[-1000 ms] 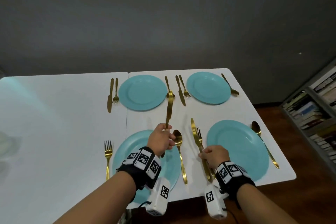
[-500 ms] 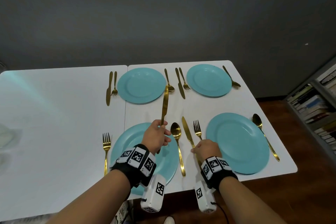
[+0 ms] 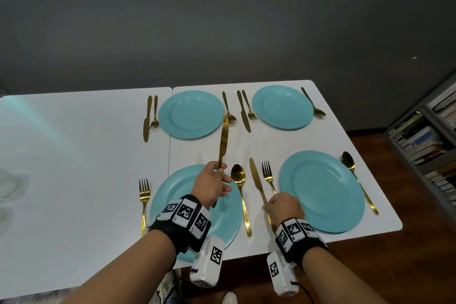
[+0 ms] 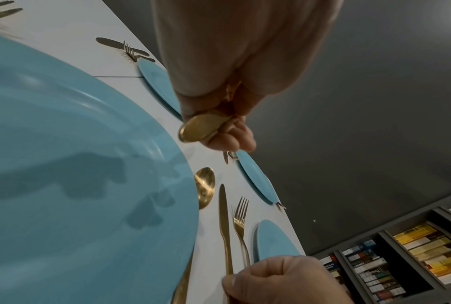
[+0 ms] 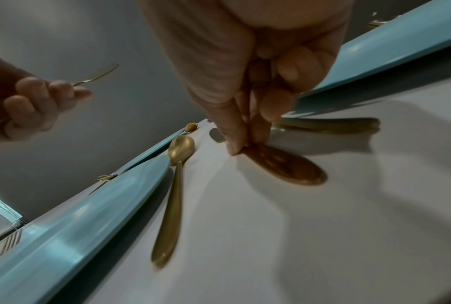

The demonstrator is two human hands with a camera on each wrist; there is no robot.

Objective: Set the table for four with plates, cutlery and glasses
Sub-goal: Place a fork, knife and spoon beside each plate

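Four teal plates lie on the white table (image 3: 81, 155). My left hand (image 3: 219, 180) grips the handle of a gold knife (image 3: 223, 140) and holds it upright over the near-left plate (image 3: 172, 195); the handle's end (image 4: 201, 128) pokes out below my fingers. My right hand (image 3: 269, 206) pinches the handle of a second gold knife (image 3: 256, 180) that lies flat on the table, between a spoon (image 3: 240, 185) and a fork (image 3: 267, 173) left of the near-right plate (image 3: 320, 190). In the right wrist view my fingertips (image 5: 235, 144) press on that handle (image 5: 284, 164).
Both far plates (image 3: 191, 113) (image 3: 282, 107) have a knife, fork and spoon beside them. A fork (image 3: 144, 195) lies left of the near-left plate and a spoon (image 3: 355, 175) right of the near-right plate. A bookshelf (image 3: 424, 145) stands to the right.
My right hand has slid the lying knife to the left, away from the fork it lay against. The left hand still holds its knife upright over the near-left plate.
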